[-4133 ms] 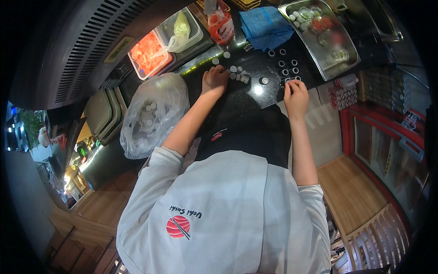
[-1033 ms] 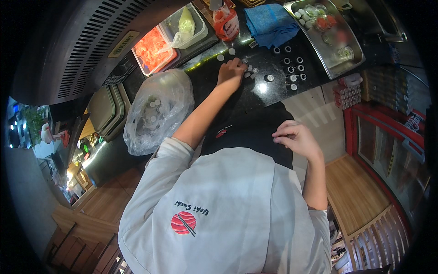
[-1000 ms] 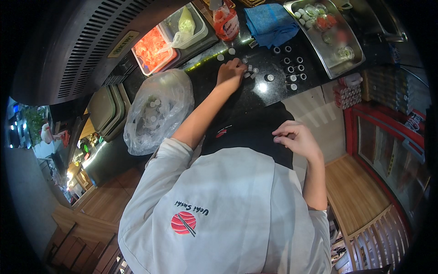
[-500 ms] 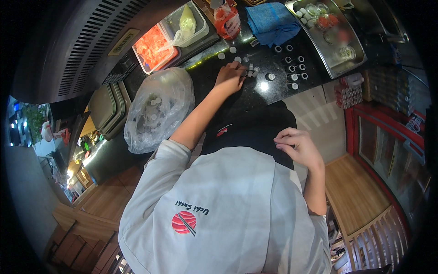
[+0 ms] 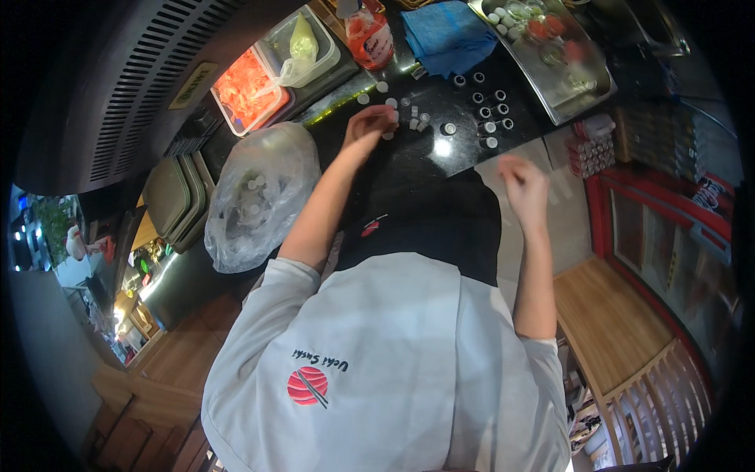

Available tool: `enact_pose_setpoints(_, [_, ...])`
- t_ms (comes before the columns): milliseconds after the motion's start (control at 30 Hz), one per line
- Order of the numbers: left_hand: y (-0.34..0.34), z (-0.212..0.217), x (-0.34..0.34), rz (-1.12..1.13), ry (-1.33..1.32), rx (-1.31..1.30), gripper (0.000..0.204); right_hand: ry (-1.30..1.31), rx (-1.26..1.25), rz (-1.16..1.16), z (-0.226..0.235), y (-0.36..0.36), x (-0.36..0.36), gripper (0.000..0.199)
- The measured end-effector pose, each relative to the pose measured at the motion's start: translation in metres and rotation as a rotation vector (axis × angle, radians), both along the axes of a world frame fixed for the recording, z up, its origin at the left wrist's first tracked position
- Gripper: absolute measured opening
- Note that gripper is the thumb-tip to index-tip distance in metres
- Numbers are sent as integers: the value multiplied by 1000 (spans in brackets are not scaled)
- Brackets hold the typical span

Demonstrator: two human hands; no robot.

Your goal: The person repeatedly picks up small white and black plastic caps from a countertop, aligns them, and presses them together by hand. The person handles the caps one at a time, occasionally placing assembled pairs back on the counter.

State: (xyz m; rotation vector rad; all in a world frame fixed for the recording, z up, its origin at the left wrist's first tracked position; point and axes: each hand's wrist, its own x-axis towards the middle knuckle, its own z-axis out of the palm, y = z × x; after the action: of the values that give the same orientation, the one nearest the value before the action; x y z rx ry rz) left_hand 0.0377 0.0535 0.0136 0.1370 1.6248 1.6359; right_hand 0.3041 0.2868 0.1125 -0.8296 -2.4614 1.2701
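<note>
My left hand (image 5: 368,130) is over the dark counter, its fingers curled together among small round white pieces that look like lids. Whether something sits in those fingers is hidden. Just right of it lies a cluster of small whitish pieces (image 5: 418,121). A single small dark-filled cup with a pale rim (image 5: 448,129) stands further right. Beyond that, several similar small cups (image 5: 489,127) are set out in loose rows. My right hand (image 5: 524,189) is raised off the counter's near edge, below those cups; its fingers are smeared by motion.
A clear plastic bag (image 5: 263,200) with small white pieces inside lies left of my left forearm. Behind are a tub of orange shreds (image 5: 248,90), a tub with a piping bag (image 5: 303,39), a red bottle (image 5: 370,39), a blue cloth (image 5: 448,38) and a metal tray (image 5: 554,114).
My left hand has drawn back slightly left from the cluster, its fingers more curled. My right hand has risen toward the counter's edge. The whole view has shifted a little.
</note>
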Motion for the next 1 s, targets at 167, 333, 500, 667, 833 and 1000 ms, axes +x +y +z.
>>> enact_pose_setpoints(167, [-23,-3,-10,291,-678,458,30,94,375,-192,-42,32,-36,15])
enact_pose_setpoints(333, [-28,-1,-3,338,-617,371,32,14,505,-98,-70,42,-38,19])
enact_pose_setpoints(500, [-36,-13,-8,97,-90,-125,37,5,563,-60,-75,40,-39,20])
enact_pose_setpoints(667, [-33,-7,-11,-90,398,-514,29,-29,659,-39,-72,36,-44,19])
enact_pose_setpoints(833, [-24,3,-9,-129,713,-489,27,-48,783,-14,-73,33,-48,15])
enact_pose_setpoints(1000, [-24,-3,-11,-166,823,-501,22,-69,824,95,-70,40,-51,14])
